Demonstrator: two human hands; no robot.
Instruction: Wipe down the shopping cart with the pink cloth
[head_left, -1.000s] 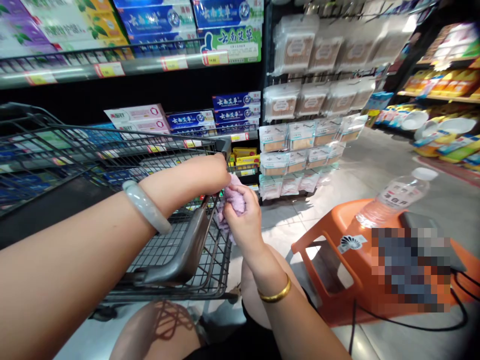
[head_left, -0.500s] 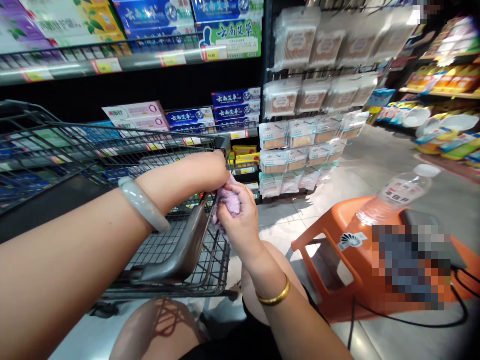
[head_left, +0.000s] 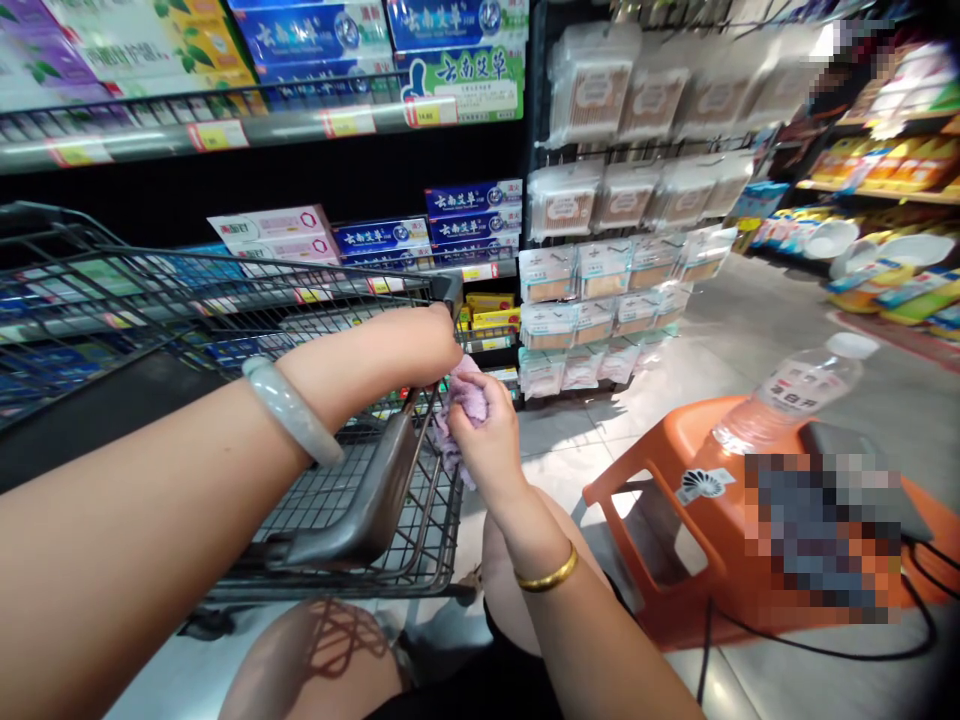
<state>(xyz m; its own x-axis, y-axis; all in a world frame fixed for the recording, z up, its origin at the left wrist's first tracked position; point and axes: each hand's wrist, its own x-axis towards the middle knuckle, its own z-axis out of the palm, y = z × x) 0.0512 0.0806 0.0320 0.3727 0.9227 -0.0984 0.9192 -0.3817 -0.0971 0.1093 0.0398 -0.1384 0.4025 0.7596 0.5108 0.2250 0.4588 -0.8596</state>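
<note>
A crumpled lilac cloth [head_left: 469,402] is bunched in my right hand [head_left: 489,430], its fingers and thumb wrapped round it. The loose lower end of the cloth hangs beside the wire side of a grey shopping cart [head_left: 367,490]. My left hand [head_left: 433,338] bends over at the cart's upper corner, by the end of its handle, just above the cloth. Its fingers are turned away and hidden. On the left wrist is a pale stone bangle [head_left: 289,410]; a gold bangle [head_left: 551,572] circles the right wrist.
An orange plastic stool [head_left: 660,510] at right bears a water bottle [head_left: 795,390], a dark device and black cables [head_left: 817,650]. Shelves of boxed goods [head_left: 382,235] stand behind the cart. Packets [head_left: 600,275] hang on a rack beyond. My knees are below the cart handle.
My right hand and the cloth have shifted slightly right, and more of the cloth's hanging end shows. My left hand stays at the cart's corner.
</note>
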